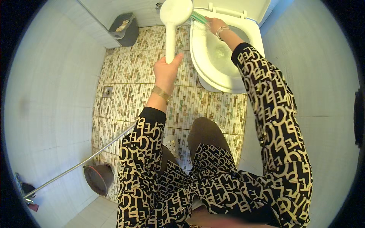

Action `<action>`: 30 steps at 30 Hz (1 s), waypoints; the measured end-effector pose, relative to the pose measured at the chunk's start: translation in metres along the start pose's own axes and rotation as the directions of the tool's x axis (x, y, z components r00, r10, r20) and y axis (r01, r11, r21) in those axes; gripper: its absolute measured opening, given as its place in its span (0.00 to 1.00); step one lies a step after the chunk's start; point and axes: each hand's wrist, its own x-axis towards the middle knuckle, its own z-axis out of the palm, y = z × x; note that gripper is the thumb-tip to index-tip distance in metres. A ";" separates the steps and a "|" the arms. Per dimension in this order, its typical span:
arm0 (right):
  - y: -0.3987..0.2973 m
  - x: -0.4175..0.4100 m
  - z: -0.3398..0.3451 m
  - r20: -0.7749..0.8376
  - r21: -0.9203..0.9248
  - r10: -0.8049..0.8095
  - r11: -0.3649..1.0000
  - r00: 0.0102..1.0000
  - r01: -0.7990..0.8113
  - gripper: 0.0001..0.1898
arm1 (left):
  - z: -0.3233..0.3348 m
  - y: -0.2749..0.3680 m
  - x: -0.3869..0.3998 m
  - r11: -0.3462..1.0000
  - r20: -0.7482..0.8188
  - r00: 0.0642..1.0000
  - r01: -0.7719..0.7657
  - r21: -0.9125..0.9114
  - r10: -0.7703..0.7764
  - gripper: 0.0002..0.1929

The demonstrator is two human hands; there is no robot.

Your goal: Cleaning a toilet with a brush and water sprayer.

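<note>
My left hand grips the handle of a white hand-held shower head and holds it up over the floor, left of the toilet. My right hand is closed on a green brush over the far left part of the white toilet seat. Pale blurred streaks, water or bristles, show just below the brush. The toilet lid stands raised behind the seat. Inside the toilet bowl there is water. The shower head covers part of the view next to the brush tip.
A grey waste bin with a liner and paper stands at the far left. A floor drain sits in the mosaic-patterned floor. A metal rod crosses the lower left, above a dark bucket. The tiled wall rises close on the right.
</note>
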 end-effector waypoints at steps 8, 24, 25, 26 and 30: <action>0.008 -0.057 0.030 0.014 0.246 -0.198 0.951 0.980 0.188 0.24 | -0.015 0.003 -0.005 0.998 -0.011 1.000 -0.027 0.064 0.028 0.16; 0.073 0.000 0.009 -0.241 -0.133 0.032 0.989 0.970 -0.066 0.23 | 0.023 0.003 0.003 0.998 0.056 0.997 -0.058 0.019 0.057 0.15; 0.045 -0.024 0.026 -0.179 0.097 0.007 0.995 0.984 0.010 0.23 | 0.008 -0.003 0.002 0.997 0.016 0.998 -0.066 0.048 0.065 0.16; 0.009 -0.054 0.039 -0.119 0.334 -0.038 0.939 0.992 0.076 0.23 | -0.012 -0.006 -0.001 0.993 -0.032 0.996 -0.075 0.086 0.078 0.16; 0.001 -0.093 0.018 0.006 0.351 -0.053 0.935 0.999 0.047 0.22 | -0.019 -0.001 -0.008 0.994 -0.007 0.997 -0.082 0.071 0.083 0.16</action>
